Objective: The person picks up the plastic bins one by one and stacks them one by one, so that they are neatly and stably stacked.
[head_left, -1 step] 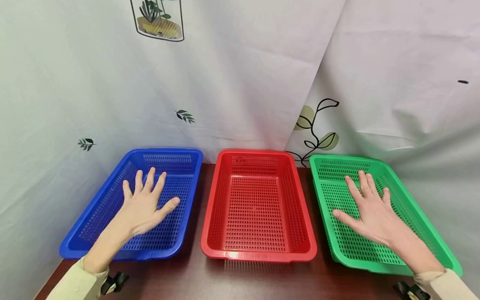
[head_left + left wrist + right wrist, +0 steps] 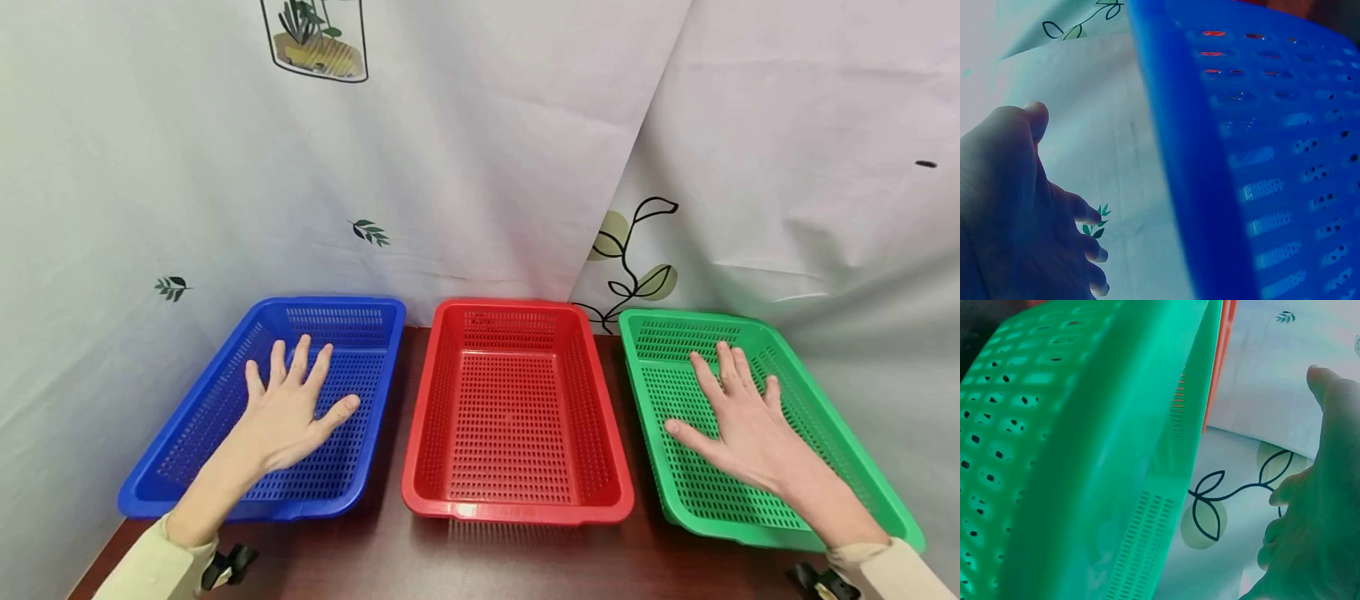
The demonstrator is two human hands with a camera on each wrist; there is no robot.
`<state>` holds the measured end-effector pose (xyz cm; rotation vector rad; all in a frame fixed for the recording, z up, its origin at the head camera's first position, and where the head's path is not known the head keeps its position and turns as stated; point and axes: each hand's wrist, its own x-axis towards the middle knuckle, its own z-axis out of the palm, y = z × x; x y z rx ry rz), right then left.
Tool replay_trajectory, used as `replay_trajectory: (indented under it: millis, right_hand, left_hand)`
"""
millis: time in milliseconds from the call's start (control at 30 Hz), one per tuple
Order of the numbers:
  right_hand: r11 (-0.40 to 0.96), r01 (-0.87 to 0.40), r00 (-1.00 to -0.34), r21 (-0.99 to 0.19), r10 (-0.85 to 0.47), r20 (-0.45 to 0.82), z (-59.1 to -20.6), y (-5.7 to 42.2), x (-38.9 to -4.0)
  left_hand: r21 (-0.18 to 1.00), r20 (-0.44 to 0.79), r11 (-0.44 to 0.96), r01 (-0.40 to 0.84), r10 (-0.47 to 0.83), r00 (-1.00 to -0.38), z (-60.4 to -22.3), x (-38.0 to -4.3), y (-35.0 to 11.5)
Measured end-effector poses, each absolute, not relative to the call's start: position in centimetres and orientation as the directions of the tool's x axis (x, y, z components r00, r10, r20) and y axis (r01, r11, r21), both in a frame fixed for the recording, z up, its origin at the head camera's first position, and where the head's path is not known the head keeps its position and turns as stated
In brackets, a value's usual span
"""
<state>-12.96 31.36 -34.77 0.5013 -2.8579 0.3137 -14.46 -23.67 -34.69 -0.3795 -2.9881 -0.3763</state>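
Above the blue basket on the left, my left hand hovers palm down, its fingers straight and spread, holding nothing. The left wrist view shows this hand apart from the basket's rim. Over the green basket on the right, my right hand is spread the same way with nothing in it. In the right wrist view the right hand is clear of the green basket's side. Between them stands a red basket, with neither hand near it.
The three perforated plastic baskets stand in a row on a dark reddish-brown table. A pale cloth printed with leaves hangs right behind them. Black straps sit at both wrists by the light sleeves.
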Motion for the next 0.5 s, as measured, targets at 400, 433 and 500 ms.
replay_trajectory:
  millis: [400, 433, 500]
  right_hand:
    - [0.886, -0.405, -0.877, -0.224, -0.307, 0.37, -34.8, 30.5, -13.0]
    - [0.875, -0.422, -0.861, -0.239, -0.303, 0.409, -34.8, 30.2, -13.0]
    - [0.844, -0.45, -0.835, -0.292, -0.281, 0.473, -34.6, 29.5, -13.2]
  left_hand:
    - [0.329, 0.327, 0.884, 0.334, 0.225, -0.918, -34.9, -14.0, -21.7]
    - [0.363, 0.367, 0.864, 0.35, 0.212, -0.906, -35.1, -14.1, -21.2]
    - [0.451, 0.413, 0.815, 0.363, 0.17, -0.895, -35.3, -14.3, -20.1]
